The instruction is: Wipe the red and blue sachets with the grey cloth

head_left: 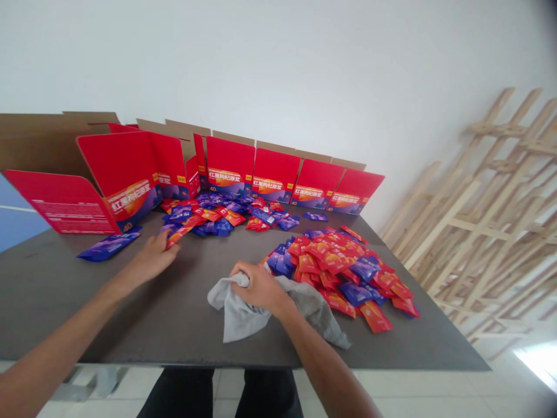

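My left hand (159,252) is closed on an orange-red sachet (185,228), at the near edge of a heap of red and purple sachets (220,212). A grey cloth (241,322) is bunched in my right hand (259,287), which rests low over the middle of the table. Part of the cloth trails out to the right beneath my wrist. Just beyond it lies a larger pile of red and purple sachets (335,258), some of them touching the cloth. A single purple sachet (111,245) lies flat to the left of my left hand.
Red printed cartons (230,165) stand open in a row along the back, with larger open ones (126,174) at the left. The dark table (183,325) has its front edge close to my legs. Wooden slatted frames (474,232) lean against the wall at right.
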{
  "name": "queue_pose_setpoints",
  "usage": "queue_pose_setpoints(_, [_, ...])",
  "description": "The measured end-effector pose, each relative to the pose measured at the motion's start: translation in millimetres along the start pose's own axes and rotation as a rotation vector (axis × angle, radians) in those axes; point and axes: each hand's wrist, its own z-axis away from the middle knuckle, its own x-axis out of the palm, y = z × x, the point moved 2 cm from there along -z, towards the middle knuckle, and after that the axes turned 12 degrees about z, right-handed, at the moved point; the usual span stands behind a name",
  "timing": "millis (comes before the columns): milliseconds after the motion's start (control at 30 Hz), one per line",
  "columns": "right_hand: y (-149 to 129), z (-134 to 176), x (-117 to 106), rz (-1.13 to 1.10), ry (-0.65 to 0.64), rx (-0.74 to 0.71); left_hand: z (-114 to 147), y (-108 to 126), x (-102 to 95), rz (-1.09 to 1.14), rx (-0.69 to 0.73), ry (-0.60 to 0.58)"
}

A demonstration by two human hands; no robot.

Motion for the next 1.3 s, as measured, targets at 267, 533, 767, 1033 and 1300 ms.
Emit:
queue_pose_setpoints(267, [1.2,-1.6,-15.7,-0.217,0.386,0.101,57.3,75.5,89.1,1.380,-0.398,-0.586])
queue_pose_setpoints(533, [0.4,0.3,-28.2,-0.325,0.457,0.085,42.9,89.6,110.8,1.661,-0.445,-0.586])
queue_pose_setpoints(767, [2.1,1.1,-31.6,-0.351,0.484,0.079,43.4,83.9,112.0,1.692,-0.155,-0.528])
queue_pose_setpoints(1033, [14.0,-2.6,-14.3,-0.046,0.314,0.053,72.0,87.3,126.7,1.773,-0.304,-0.646])
queue_pose_setpoints(1300, [24.2,-1.1,-20.0,0.016,0.533,0.235,79.5,85.4,133.8,1.673,-0.376,-0.737])
